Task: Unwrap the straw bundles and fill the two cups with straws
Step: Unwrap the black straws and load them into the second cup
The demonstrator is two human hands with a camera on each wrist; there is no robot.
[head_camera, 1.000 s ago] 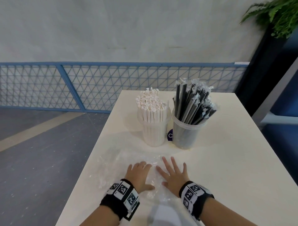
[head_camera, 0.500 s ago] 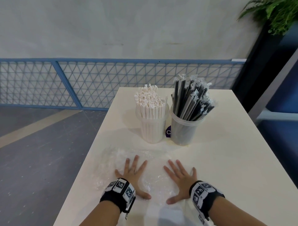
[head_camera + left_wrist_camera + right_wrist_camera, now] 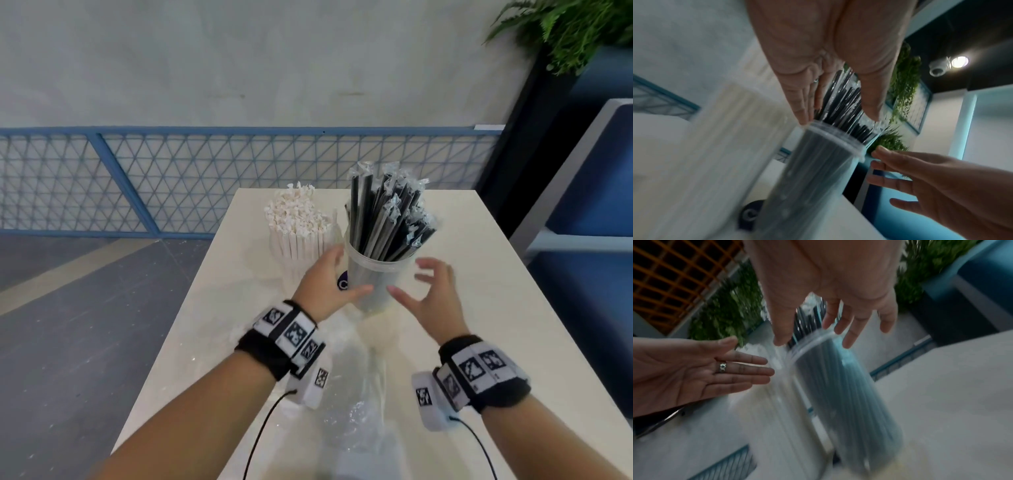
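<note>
Two cups stand side by side at the far middle of the table (image 3: 486,325). The left cup (image 3: 294,250) is packed with white paper-wrapped straws (image 3: 296,214). The clear right cup (image 3: 376,277) holds black straws (image 3: 387,219) in plastic sleeves. My left hand (image 3: 325,284) is raised at that cup's left side, fingers straight and thumb in front of its wall. My right hand (image 3: 435,294) hovers at its right side with fingers spread and loosely bent. Neither hand clasps the cup (image 3: 813,178) (image 3: 849,394). Empty clear plastic wrap (image 3: 356,404) lies flat on the table near me.
A blue mesh fence (image 3: 137,178) runs behind the table's far edge, with grey floor to the left. A dark planter with a green plant (image 3: 565,31) and a blue seat (image 3: 599,205) stand on the right. A small dark round sticker (image 3: 342,283) shows between the cups.
Both hands have lifted off the plastic wrap, where they lay flat, and moved forward to either side of the cup of black straws.
</note>
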